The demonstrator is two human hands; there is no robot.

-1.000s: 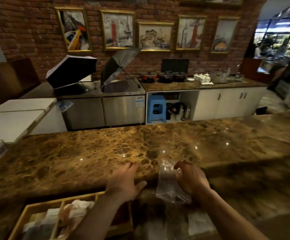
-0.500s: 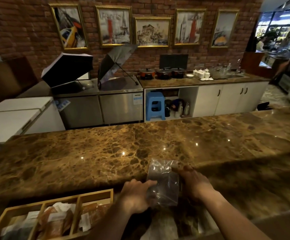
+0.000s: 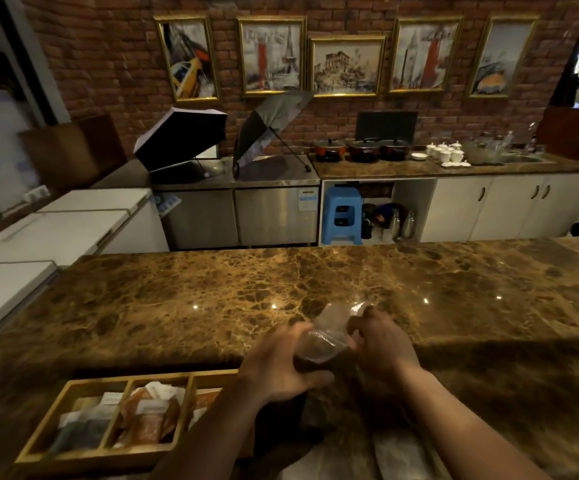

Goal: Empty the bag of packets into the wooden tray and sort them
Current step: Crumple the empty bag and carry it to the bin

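Note:
A clear plastic bag (image 3: 326,336) is crumpled between both hands just above the marble counter. My left hand (image 3: 279,367) grips its lower left side. My right hand (image 3: 380,341) pinches its upper right edge. The bag looks empty. At the lower left stands the wooden tray (image 3: 73,386), split into compartments. Dark packets (image 3: 84,427) lie in its left compartment and orange-brown packets (image 3: 149,415) in the middle one. My left forearm hides most of the right compartment.
The brown marble counter (image 3: 281,289) stretches wide ahead of my hands. Pale flat sheets (image 3: 399,455) lie near the front edge under my right arm. Behind the counter are white chest freezers (image 3: 56,230), steel cabinets and open umbrellas.
My left hand came off the counter and took hold of the bag. Both hands have squeezed the bag from a hanging sheet into a crumpled bundle.

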